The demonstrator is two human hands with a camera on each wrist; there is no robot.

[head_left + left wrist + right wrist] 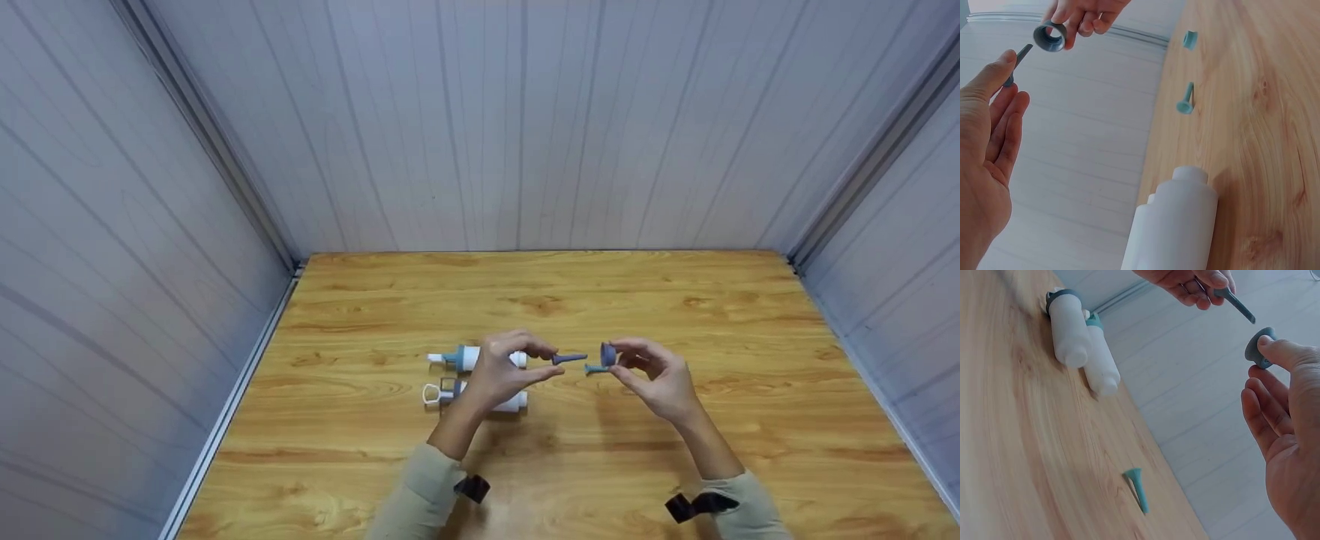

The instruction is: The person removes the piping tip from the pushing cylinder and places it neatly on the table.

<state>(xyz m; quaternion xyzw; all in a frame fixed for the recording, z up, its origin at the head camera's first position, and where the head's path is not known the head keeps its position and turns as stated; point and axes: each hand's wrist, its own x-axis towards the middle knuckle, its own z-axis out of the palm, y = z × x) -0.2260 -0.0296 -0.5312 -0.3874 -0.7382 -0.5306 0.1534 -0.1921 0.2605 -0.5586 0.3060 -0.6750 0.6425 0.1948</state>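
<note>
My left hand (504,369) pinches a blue-grey tapered stem piece (571,358) by its flared end, between thumb and fingers, with the thin tip pointing right. Facing it, my right hand (661,377) holds a blue-grey round collar (608,354) by its edge. In the left wrist view the collar (1050,36) is hollow, its opening turned toward the stem piece. A small gap separates the two parts, and both are held above the table. Below them on the wood lies a teal stem piece (1139,489) with a flared end. A teal collar (1190,40) lies beyond it.
Two white bottles lie on their sides under and beside my left hand. One has a teal top (459,358); the other bottle (514,403) has a blue-grey top with a looped handle (431,394). Pale panels (517,127) wall in the wooden table (360,480) at back and sides.
</note>
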